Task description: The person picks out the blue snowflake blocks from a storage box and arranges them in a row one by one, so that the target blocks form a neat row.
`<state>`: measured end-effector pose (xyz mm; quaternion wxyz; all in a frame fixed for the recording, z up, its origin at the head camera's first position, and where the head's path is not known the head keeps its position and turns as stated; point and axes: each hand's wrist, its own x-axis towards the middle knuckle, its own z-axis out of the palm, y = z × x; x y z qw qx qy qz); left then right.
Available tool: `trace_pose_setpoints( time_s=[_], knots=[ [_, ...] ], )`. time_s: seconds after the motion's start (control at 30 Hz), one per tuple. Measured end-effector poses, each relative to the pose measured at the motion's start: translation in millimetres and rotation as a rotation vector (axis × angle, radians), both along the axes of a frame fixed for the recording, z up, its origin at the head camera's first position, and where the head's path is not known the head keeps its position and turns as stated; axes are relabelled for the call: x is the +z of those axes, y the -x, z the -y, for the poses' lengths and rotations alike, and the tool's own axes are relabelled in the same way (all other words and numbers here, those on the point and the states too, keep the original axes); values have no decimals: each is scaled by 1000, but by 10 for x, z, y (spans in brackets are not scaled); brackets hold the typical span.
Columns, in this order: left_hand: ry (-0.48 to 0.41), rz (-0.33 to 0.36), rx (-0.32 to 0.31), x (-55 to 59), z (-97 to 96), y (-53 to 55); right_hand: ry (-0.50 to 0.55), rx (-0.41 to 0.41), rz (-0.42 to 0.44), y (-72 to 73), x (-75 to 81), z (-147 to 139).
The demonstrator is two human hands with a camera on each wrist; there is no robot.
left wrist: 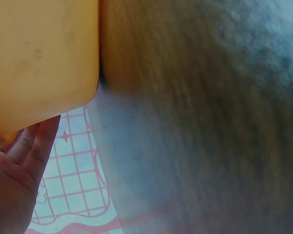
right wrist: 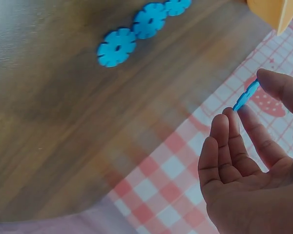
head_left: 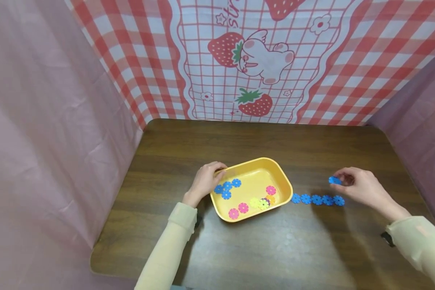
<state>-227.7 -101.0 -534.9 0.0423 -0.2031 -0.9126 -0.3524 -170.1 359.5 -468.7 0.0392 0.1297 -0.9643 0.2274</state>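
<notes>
Between thumb and fingertips, my right hand (head_left: 360, 186) pinches a blue notched plastic disc (right wrist: 246, 95), seen nearly edge-on in the right wrist view. Below it on the table lies a row of several blue discs (head_left: 317, 199), edge to edge, running right from the tray. My left hand (head_left: 205, 181) grips the left rim of the yellow tray (head_left: 221, 215), thumb over the edge and fingers along the outer wall. Inside, blue discs (head_left: 227, 185) cluster at the left. Pink discs (head_left: 243, 208), yellow discs (head_left: 263, 204) and an orange disc (head_left: 271, 199) lie toward the front and right.
Everything stands on a brown wooden table (head_left: 188, 145) with rounded corners. A red and white strawberry-print cloth (head_left: 203, 72) hangs behind it. Pink curtains (head_left: 58, 121) close off both sides.
</notes>
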Motion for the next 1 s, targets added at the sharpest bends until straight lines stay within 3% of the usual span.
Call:
trace_pose_setpoints(
  time_s=[0.27, 1.0],
  knots=[
    [-7, -33, 1, -23, 4, 9, 3, -43, 6, -78, -116, -159],
    [-2, -35, -4, -21, -5, 6, -15, -112, 57, -209, -483, -479]
  ],
)
